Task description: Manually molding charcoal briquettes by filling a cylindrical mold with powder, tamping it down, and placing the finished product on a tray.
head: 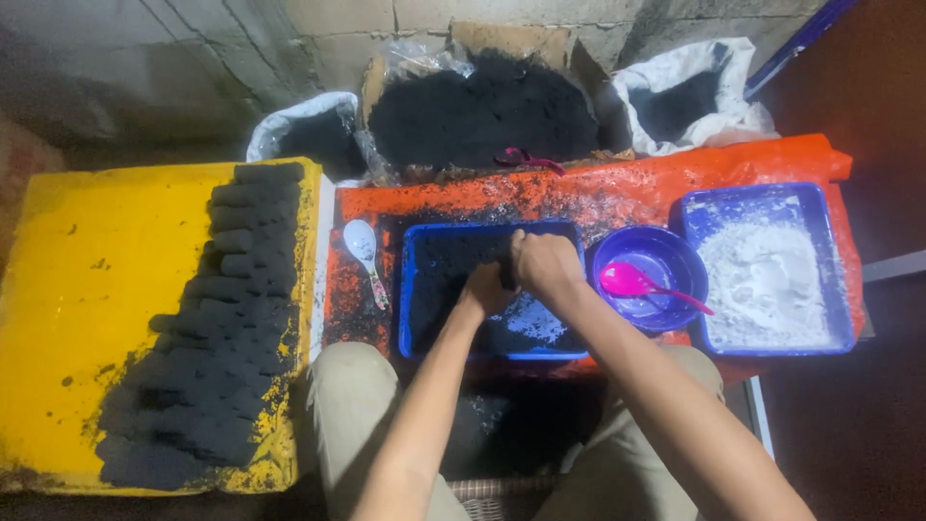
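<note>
Both your hands meet over the blue tray point(415, 289) of black powder on the orange counter point(617, 193). Your left hand point(485, 287) and right hand point(545, 262) press together around a small dark lump point(506, 275), fingers curled tight on it; most of it is hidden by the grip. The step in hand looks like shaping: powder squeezed into a short roll over the tray. To your left, rows of finished black rolls point(241, 251) lie on a yellow board point(106, 280), touching one another. A white spoon point(364, 246) rests just beside the tray; on the other side sit a blue bowl point(666, 251) with a pink spoon point(632, 282) and a tub of white powder point(767, 270). The next move likely calls for firm, even pressure, so the lump holds shape.
</note>
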